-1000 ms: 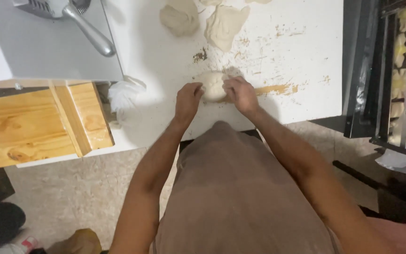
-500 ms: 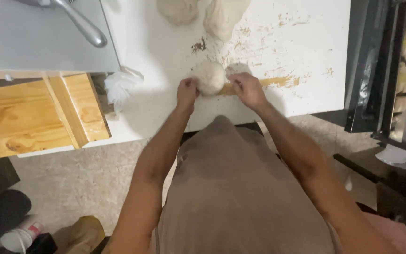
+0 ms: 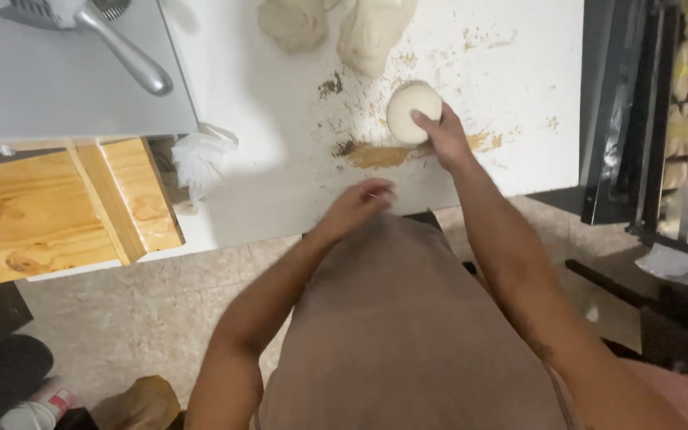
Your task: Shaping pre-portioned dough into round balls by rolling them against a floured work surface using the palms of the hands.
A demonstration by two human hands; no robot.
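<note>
Head view, looking straight down: a white tabletop is carrying the work, dusted and streaked with brownish smears and crumbs just beside the right fingers.

Item, right hand: fingers are curling over the near side of a round dough ball, touching it and cupping it against the tabletop.

Item, left hand: it is hovering near the tabletop's front edge, well short of the ball, fingers loosely curled and holding nothing that can be seen.

Item, two larger dough lumps: they are lying beyond the right fingers, toward the far side, apart from the ball.

Item, brown smear: it is lying between the two hands.

Item, crumpled white wrapper: it is sitting off to the left of the left fingers, at the corner of a grey surface that is bearing a metal tool with a long handle.

Item, wooden frame: it is jutting out below that grey surface.

Edges: the tabletop's front edge is running just under the left fingers; its right edge is meeting a dark rack well to the right of the right fingers. Bare white tabletop is lying open to the right of the ball. Tiled floor is showing below.
</note>
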